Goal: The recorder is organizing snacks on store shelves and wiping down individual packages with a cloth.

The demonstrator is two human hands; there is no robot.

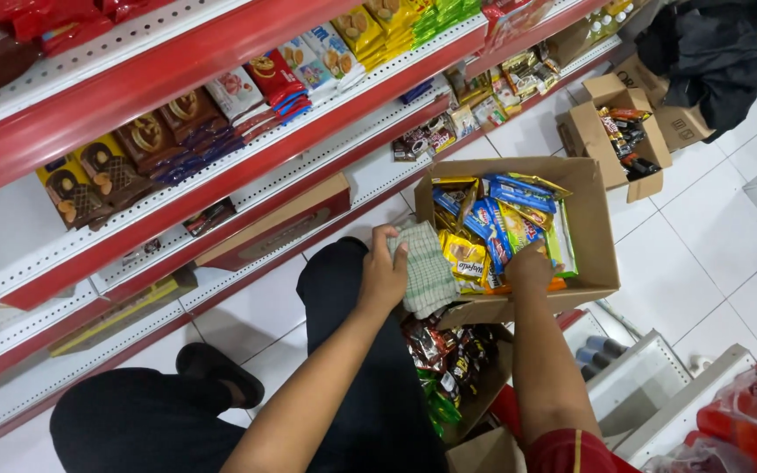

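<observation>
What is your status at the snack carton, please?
Left hand gripping checkered cloth at carton edge. Right hand down in cardboard carton, on the snack packets. Nothing blocking.

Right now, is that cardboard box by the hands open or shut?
Open: the cardboard box has its flaps spread, showing snack packets inside, where the right hand reaches.

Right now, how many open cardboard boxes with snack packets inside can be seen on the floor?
3. One large box under the right hand, one lower box near the person's knee, one small box further back by the shelf. Others may be hidden.
</observation>
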